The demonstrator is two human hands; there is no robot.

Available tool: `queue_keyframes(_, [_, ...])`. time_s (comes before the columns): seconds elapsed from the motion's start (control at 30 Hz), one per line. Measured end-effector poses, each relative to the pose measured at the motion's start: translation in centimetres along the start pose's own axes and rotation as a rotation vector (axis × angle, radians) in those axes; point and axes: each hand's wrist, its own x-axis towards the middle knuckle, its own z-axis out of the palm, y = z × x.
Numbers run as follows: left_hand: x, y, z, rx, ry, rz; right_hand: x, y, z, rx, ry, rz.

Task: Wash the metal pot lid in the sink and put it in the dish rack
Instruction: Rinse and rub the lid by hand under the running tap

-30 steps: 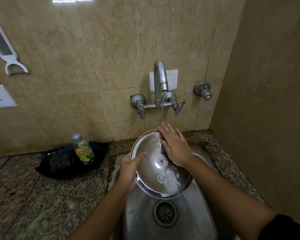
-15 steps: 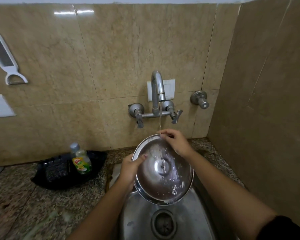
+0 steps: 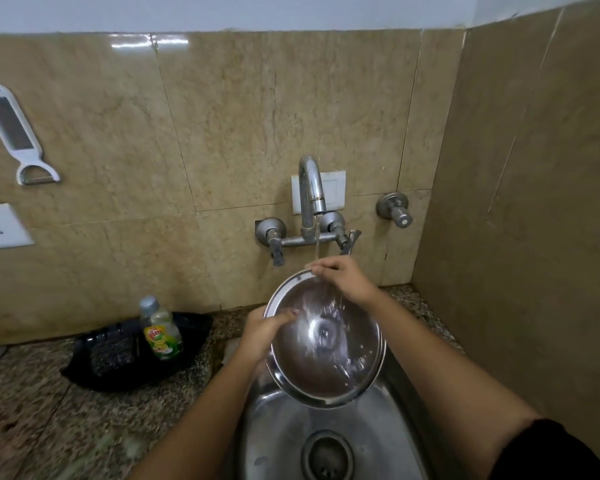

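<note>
Rinse step: left hand (image 3: 262,336) grips metal pot lid (image 3: 326,344) rim; right hand (image 3: 342,277) fingers pinch top edge under tap (image 3: 310,192) stream. Next, judged: finish rinse, find dish rack, unseen here.

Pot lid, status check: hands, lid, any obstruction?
Left hand grips lid's left rim; right hand on top rim. Pot lid tilted over sink, under running tap. Nothing obstructing.

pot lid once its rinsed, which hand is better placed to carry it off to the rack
Probably the left hand: it grips the pot lid by its left rim, bearing it over the sink. The right hand only touches the top edge under the tap's stream. No rack is in view.
</note>
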Motion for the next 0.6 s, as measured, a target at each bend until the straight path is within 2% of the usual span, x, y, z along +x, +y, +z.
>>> queue_keyframes(0.07, [0.4,1.2,0.4,0.102,-0.086,0.026,0.4,-0.5,1.6,-0.074,-0.120,-0.046])
queue_keyframes(0.2, [0.9,2.3,0.5,0.118,-0.103,0.065,0.5,-1.0,1.5,-0.156,-0.111,-0.118])
queue_keyframes(0.3, [1.0,2.0,0.1,0.133,-0.074,0.094,-0.1,0.3,-0.8,-0.545,0.041,-0.296])
queue_keyframes(0.37, [1.0,1.8,-0.3,0.137,-0.053,0.098,-0.5,0.7,-1.5,-0.713,0.060,-0.329])
queue_keyframes(0.47, [1.1,1.9,-0.2,0.167,-0.071,0.110,-0.3,-0.4,-0.2,-0.967,-0.018,-0.499])
queue_keyframes(0.53, [0.9,2.3,0.2,0.235,-0.123,0.156,0.0,-1.4,1.0,-1.004,-0.107,-0.637])
queue_keyframes(0.6, [0.8,2.6,0.4,0.263,-0.171,0.191,0.1,-1.8,0.7,-1.018,-0.153,-0.683])
